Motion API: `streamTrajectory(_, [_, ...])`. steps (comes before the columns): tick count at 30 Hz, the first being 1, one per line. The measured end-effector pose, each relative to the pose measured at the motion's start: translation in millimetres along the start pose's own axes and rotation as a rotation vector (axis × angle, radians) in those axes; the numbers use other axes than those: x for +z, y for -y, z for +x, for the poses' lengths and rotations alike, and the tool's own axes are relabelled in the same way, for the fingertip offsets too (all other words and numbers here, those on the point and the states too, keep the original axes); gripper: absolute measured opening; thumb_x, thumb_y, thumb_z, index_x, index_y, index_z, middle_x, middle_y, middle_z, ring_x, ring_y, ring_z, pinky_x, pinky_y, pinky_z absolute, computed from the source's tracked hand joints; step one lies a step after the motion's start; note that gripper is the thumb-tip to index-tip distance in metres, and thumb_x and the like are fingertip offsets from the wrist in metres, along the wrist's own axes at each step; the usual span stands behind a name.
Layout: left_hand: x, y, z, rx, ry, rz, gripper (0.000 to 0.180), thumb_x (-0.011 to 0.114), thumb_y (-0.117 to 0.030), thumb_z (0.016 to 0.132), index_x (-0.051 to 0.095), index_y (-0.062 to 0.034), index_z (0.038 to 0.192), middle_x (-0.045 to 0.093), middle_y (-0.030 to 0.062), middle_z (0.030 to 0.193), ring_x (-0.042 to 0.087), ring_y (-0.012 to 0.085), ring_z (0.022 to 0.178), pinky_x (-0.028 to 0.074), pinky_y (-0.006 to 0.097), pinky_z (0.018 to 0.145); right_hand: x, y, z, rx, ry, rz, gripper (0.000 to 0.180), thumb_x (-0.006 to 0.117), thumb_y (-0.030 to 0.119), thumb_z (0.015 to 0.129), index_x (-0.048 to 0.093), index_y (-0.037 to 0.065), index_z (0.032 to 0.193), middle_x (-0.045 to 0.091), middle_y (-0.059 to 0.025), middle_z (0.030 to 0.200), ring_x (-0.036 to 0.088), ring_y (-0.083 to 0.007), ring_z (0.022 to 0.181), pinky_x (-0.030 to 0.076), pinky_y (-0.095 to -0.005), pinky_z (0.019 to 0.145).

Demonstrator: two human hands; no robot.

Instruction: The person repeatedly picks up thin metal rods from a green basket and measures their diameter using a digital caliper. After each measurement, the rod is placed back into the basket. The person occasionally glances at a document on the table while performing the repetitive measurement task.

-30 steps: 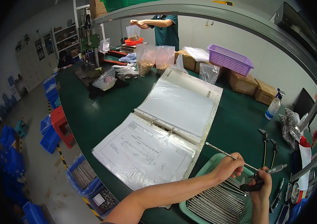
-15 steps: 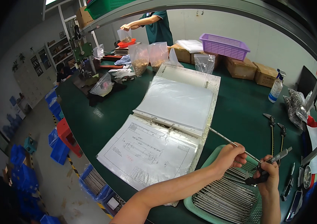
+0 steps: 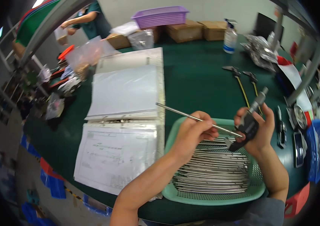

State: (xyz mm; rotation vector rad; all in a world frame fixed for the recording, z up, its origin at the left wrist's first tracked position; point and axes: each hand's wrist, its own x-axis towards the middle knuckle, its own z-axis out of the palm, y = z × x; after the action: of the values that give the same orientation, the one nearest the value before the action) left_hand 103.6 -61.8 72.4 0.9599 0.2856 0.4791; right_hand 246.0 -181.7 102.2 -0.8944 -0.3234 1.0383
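Note:
My left hand point(image 3: 195, 132) is closed on a thin metal rod point(image 3: 180, 112) that slants down to the right. In my right hand point(image 3: 262, 130) is a digital micrometer point(image 3: 249, 125) with a dark body and a silver thimble. The rod's right end reaches the micrometer; whether it sits between the measuring faces I cannot tell. Both hands hover over a green plastic basket point(image 3: 212, 200), where several similar rods point(image 3: 216, 169) lie side by side.
Left of the basket lies an open binder point(image 3: 124, 94) with a drawing sheet point(image 3: 116, 158). Calipers point(image 3: 239, 81), a spray bottle point(image 3: 230, 37) and a phone point(image 3: 298, 148) lie or stand rightward. A purple basket point(image 3: 160, 18) rests on cardboard boxes point(image 3: 184, 32). Another person point(image 3: 92, 20) works at far left.
The view has swung right, so the binder and basket appear further left. My right hand has turned the micrometer more upright, its thimble pointing up. The left hand still holds the rod.

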Motion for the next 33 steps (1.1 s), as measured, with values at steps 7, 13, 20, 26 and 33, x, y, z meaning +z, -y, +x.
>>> streamTrajectory(7, [14.7,-2.0,-0.1,-0.051,0.148,0.207,0.012,0.05,-0.017,0.08,0.045,-0.0069,0.079,0.053,0.0075,0.082,0.052,0.014,0.075,0.041,0.026,0.065,-11.8,6.8,-2.7,0.044,0.195,0.127,0.064,0.023,0.056,0.081,0.053,-0.001,0.083,0.055,-0.0124,0.069,0.045,-0.0173,0.042,0.038,-0.026,0.039])
streamTrajectory(13, [17.0,-0.3,-2.0,-0.076,0.233,0.226,0.014,0.051,-0.018,0.08,0.044,-0.0064,0.08,0.051,0.0079,0.082,0.049,0.0137,0.075,0.039,0.026,0.066,-9.6,4.6,-4.5,0.098,0.238,0.168,0.062,0.022,0.054,0.083,0.053,0.0,0.084,0.055,-0.0127,0.069,0.045,-0.0169,0.041,0.038,-0.026,0.039])
streamTrajectory(20, [15.8,3.1,-1.4,-0.065,0.313,0.234,0.012,0.051,-0.013,0.082,0.044,-0.0038,0.086,0.05,0.0064,0.085,0.047,0.0105,0.079,0.039,0.024,0.07,-3.3,6.7,-7.3,0.14,0.144,0.142,0.056,0.019,0.051,0.085,0.052,0.005,0.08,0.054,-0.0109,0.067,0.039,-0.0169,0.036,0.034,-0.0277,0.036])
streamTrajectory(26, [13.9,3.6,-1.4,-0.079,0.357,0.206,0.011,0.049,-0.011,0.084,0.044,-0.0026,0.089,0.05,0.0057,0.087,0.048,0.0091,0.08,0.04,0.024,0.072,-7.6,6.0,-7.2,0.152,0.196,0.194,0.06,0.025,0.055,0.082,0.053,0.002,0.083,0.056,-0.0115,0.069,0.044,-0.0174,0.04,0.037,-0.0268,0.039])
streamTrajectory(33, [14.4,3.9,-1.6,-0.095,0.368,0.195,0.01,0.049,-0.01,0.084,0.044,-0.0027,0.089,0.05,0.0057,0.087,0.048,0.0095,0.079,0.041,0.024,0.072,-9.3,4.6,-5.9,0.147,0.184,0.163,0.062,0.034,0.059,0.079,0.054,0.001,0.081,0.057,-0.0103,0.066,0.047,-0.0157,0.039,0.04,-0.0245,0.038])
